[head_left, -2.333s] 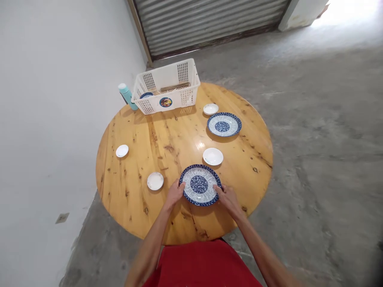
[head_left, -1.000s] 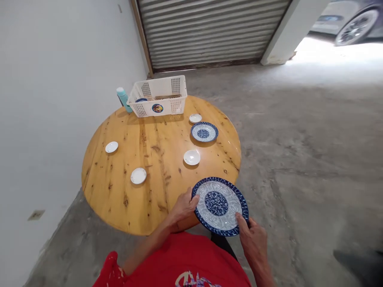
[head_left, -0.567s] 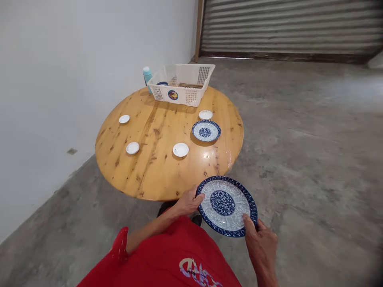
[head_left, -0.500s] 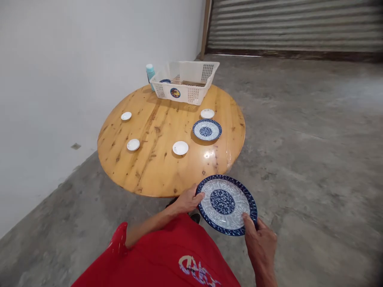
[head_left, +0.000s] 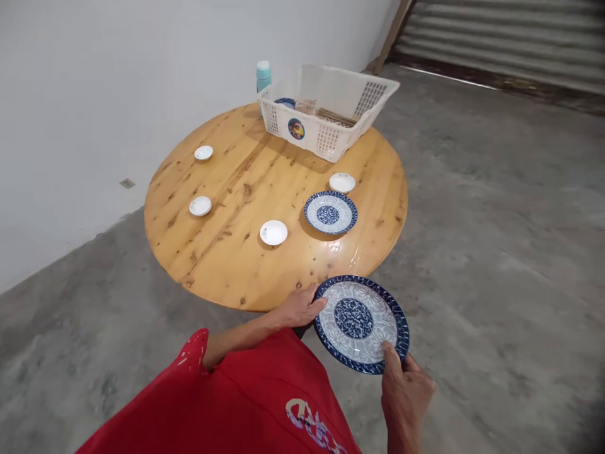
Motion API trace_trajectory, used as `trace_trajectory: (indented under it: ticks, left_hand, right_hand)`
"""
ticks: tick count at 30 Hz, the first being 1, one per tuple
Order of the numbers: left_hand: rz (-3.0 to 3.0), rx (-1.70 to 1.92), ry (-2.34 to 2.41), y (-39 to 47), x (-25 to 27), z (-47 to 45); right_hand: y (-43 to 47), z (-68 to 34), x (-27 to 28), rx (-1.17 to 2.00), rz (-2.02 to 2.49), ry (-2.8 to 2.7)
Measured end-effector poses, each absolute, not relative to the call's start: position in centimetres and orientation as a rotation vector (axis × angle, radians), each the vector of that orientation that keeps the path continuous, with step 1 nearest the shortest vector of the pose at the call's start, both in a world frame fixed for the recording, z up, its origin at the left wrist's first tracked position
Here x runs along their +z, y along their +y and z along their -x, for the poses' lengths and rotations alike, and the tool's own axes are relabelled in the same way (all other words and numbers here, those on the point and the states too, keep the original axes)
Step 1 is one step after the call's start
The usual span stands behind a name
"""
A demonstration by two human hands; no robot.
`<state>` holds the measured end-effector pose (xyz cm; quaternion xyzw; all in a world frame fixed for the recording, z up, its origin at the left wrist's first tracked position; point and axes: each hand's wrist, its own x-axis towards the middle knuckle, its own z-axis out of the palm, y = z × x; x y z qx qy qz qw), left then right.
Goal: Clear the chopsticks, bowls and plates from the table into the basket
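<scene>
Between both hands I hold a round blue-and-white patterned plate (head_left: pixel 362 321), in front of my body near the table's front edge. My left hand (head_left: pixel 302 306) grips its left rim, thumb on top. The right hand (head_left: pixel 406 381) closes on the lower right rim, its thumb resting on the plate's face and its fingers mostly hidden underneath. A similar blue-and-white plate (head_left: pixel 331 213) lies on the right part of the round wooden table (head_left: pixel 227 265). Beyond that plate sits a small white dish (head_left: pixel 342 183), and left of it another white dish (head_left: pixel 273 232).
Two more white dishes (head_left: pixel 200 205) (head_left: pixel 203 152) stand on the table's left side. A white plastic basket (head_left: pixel 312 142) at the back holds a blue-rimmed item and brown sticks. Behind it is a light-blue bottle (head_left: pixel 263 74). A white wall (head_left: pixel 94 94) borders the left; concrete floor (head_left: pixel 496 252) lies right.
My view has turned and come closer to the table, so the basket and dishes look nearer. Both hands keep hold of the plate, which stays in nearly the same place before me.
</scene>
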<state>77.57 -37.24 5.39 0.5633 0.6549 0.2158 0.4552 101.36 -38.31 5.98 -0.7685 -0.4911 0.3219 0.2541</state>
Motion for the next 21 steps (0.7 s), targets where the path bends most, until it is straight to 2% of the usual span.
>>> trace_trajectory:
  ticks: [9, 21]
  left_hand:
    - [-1.134, 0.728, 1.786, -28.3, 5.3, -78.8]
    - [-1.049, 0.793, 2.066, -19.4, 4.6, -75.1]
  right_hand:
    - [-22.9, -101.5, 5.8, 1.001, 1.937, -1.606]
    - [-10.0, -96.3, 3.1, 1.104, 1.603, -1.792]
